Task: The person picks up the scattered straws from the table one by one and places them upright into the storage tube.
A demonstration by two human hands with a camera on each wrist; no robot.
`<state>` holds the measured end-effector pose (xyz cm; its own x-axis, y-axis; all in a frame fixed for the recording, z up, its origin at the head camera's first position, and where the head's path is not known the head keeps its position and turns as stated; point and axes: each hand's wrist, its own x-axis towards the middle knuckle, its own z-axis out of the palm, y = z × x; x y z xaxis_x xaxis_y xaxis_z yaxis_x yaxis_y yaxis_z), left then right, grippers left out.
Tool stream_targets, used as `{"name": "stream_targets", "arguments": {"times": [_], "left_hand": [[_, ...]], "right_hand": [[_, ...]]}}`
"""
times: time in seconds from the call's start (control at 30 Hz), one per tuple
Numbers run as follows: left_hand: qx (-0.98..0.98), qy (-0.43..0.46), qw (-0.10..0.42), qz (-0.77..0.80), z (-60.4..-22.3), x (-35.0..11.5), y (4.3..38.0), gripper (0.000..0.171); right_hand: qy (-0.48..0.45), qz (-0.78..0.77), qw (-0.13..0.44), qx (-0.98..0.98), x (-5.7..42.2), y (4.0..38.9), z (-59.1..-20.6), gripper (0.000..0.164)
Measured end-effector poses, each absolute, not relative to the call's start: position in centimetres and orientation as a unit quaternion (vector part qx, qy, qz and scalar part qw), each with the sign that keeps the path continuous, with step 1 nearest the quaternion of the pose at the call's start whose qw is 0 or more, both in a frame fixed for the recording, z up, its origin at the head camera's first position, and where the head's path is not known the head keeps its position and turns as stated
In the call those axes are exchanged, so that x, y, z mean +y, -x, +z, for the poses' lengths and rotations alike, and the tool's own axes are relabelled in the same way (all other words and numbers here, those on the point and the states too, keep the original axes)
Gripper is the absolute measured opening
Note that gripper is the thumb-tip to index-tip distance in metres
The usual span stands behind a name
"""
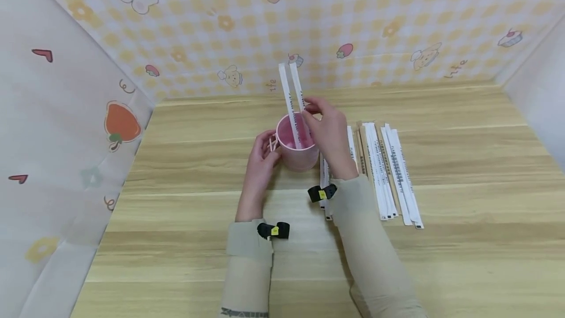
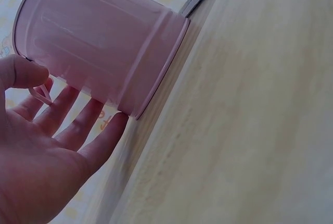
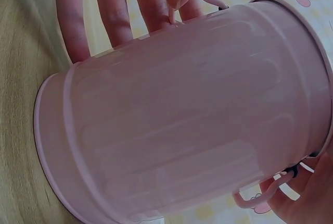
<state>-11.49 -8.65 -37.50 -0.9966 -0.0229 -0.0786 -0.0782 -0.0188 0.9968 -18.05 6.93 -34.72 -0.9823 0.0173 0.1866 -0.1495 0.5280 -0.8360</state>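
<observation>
Slotting wrapped sticks into the pink bucket [image 1: 300, 159], at frame centre, looks like the step in hand. The left hand [image 1: 263, 156] grips its handle; the right hand's [image 1: 330, 132] fingers pinch one stick [image 1: 296, 80]. The next move likely calls for releasing it, then reaching right to the pile [image 1: 376, 171].

Script "life" [image 1: 456, 68] on checked backdrop [image 1: 362, 9], beyond and right of right hand [image 1: 328, 129], print on white sleeves [image 1: 399, 175] beside that hand, too small to read
</observation>
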Motion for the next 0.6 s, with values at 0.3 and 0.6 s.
{"name": "stream_targets", "arguments": {"times": [0.3,0.6], "left_hand": [[0.695,0.033,0.012,0.718,-40.1,-9.0,12.7,0.042],[0.682,0.034,0.012,0.730,-39.2,-9.8,12.5,0.042]], "right_hand": [[-0.025,0.471,0.144,-0.870,8.8,17.1,-33.5,0.035],[-0.025,0.460,0.201,-0.864,12.5,15.7,-32.7,0.031]]}}
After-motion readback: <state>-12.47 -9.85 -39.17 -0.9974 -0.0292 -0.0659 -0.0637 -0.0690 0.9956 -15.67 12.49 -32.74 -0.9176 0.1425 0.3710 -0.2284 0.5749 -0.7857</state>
